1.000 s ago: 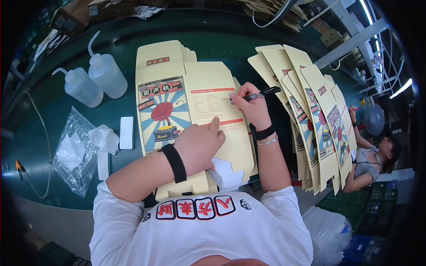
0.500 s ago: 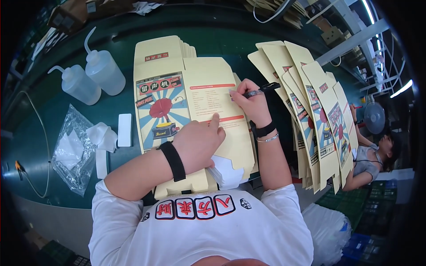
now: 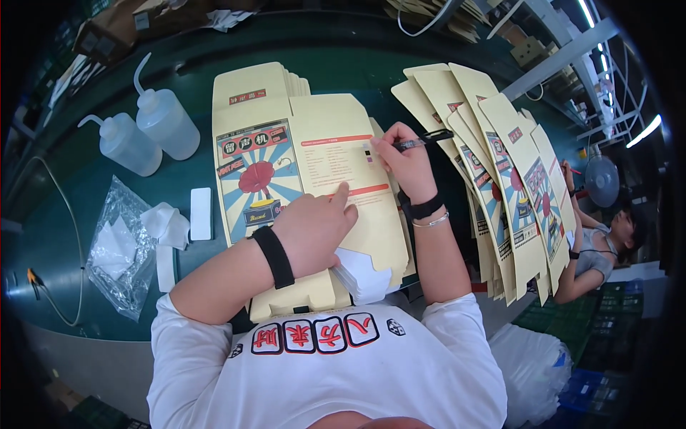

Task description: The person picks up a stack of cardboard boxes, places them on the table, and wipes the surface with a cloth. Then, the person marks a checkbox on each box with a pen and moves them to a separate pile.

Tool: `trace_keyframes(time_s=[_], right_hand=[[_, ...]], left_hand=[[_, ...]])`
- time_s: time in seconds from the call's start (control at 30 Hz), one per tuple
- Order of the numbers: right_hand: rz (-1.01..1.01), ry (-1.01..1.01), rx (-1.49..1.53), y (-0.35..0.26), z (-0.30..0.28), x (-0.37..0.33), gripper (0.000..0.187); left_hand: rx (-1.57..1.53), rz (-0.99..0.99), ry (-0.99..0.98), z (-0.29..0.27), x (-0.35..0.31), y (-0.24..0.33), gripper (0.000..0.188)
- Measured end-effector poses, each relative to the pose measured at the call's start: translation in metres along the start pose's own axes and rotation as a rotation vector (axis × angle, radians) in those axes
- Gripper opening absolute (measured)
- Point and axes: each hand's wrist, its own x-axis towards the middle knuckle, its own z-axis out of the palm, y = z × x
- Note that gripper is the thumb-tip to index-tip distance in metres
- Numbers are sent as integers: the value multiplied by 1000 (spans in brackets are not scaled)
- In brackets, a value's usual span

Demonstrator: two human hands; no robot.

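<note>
A flattened cream carton (image 3: 382, 236) with a red gramophone picture lies on a stack in front of me. My left hand (image 3: 311, 232) rests on it, the index finger stretched out beside the printed text and the other fingers partly bent. White folded sheets (image 3: 363, 275) stick out beside this hand; whether its thumb touches them I cannot tell. My right hand (image 3: 406, 161) is closed round a black pen (image 3: 426, 139), tilted with one end up to the right. Its thumb and fingertips are at the panel's right edge, beside small dark squares (image 3: 369, 154). The pen's other end is hidden by the fingers.
More flattened cartons (image 3: 511, 179) fan out at the right. Two squeeze bottles (image 3: 168, 118), a clear plastic bag (image 3: 121, 250), crumpled white tissue (image 3: 168, 225) and a white block (image 3: 201, 214) lie left on the green table (image 3: 53, 214). Another person (image 3: 600, 247) sits far right.
My right hand has shifted slightly right, and small dark squares on the panel now show beside its thumb. The left hand stays in place on the carton. The whole view has shifted slightly.
</note>
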Motion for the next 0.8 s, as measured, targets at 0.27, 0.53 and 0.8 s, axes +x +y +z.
trace_keyframes(time_s=[0.27,0.53,0.8], right_hand=[[84,82,122,-60,-38,-92,11],[-43,99,-390,-25,-33,-186,29],[-128,165,-586,-38,-5,-206,49]], left_hand=[[-21,-5,-4,-5,-1,8,77],[-19,20,41,0,0,12,76],[-7,-23,65,-5,-1,18,78]])
